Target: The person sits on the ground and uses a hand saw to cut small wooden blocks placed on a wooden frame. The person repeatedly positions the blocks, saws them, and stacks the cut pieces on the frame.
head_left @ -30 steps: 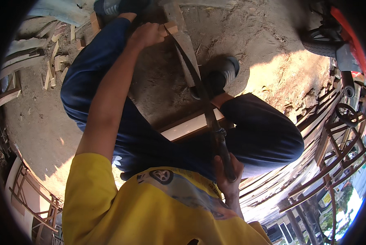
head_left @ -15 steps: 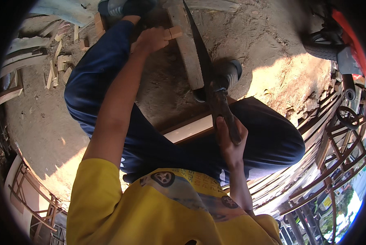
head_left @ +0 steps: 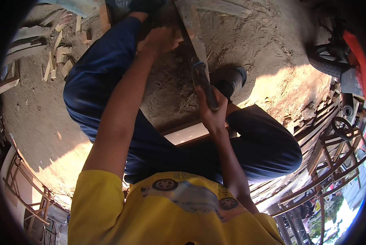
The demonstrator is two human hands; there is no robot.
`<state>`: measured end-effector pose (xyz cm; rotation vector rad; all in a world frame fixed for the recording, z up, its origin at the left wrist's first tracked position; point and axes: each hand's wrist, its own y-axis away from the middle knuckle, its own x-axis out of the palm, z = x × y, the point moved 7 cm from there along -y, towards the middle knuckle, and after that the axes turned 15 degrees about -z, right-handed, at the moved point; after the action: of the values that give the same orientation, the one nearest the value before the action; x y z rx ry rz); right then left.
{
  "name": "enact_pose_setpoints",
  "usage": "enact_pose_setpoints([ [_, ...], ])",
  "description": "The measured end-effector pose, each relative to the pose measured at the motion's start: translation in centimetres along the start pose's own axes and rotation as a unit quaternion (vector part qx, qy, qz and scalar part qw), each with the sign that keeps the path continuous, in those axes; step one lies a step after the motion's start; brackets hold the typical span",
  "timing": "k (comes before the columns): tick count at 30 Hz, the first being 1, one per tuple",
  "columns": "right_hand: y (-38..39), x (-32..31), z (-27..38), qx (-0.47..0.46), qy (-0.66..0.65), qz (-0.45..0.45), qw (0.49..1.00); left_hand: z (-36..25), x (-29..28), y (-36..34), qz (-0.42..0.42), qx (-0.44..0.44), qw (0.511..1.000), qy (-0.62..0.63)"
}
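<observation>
My left hand is closed on a small wooden block, held at the wooden plank on the dirt floor between my feet. My right hand grips the dark handle of a handsaw, whose long blade runs up the picture beside the block, over the plank. Whether the teeth touch the block is too small to tell. My legs in dark trousers are bent on either side, with a light board beneath them.
Wood offcuts lie scattered at the upper left. At the right are a wheel, a red object, stacked boards and wooden frames. Another wooden frame stands at the lower left.
My right hand has moved up and slightly left with the saw, its handle now much farther forward. My left hand stays on the block, shifted slightly right in the picture.
</observation>
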<state>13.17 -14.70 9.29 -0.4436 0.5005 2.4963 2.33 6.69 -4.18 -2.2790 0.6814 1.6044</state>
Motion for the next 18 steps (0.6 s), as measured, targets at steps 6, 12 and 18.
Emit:
enact_pose_setpoints([
  [6,2.1,-1.3,0.2,0.013,0.023,0.003,1.000,-0.4,-1.4,-0.1,0.019,-0.015,0.999,0.030],
  [12,4.2,-1.9,1.7,-0.035,0.032,-0.007,0.999,-0.2,-0.6,-0.2,0.007,-0.015,1.000,0.007],
  [18,6.4,-5.0,2.0,-0.009,0.087,-0.014,0.996,-0.6,-0.6,0.0,-0.010,0.010,1.000,-0.001],
])
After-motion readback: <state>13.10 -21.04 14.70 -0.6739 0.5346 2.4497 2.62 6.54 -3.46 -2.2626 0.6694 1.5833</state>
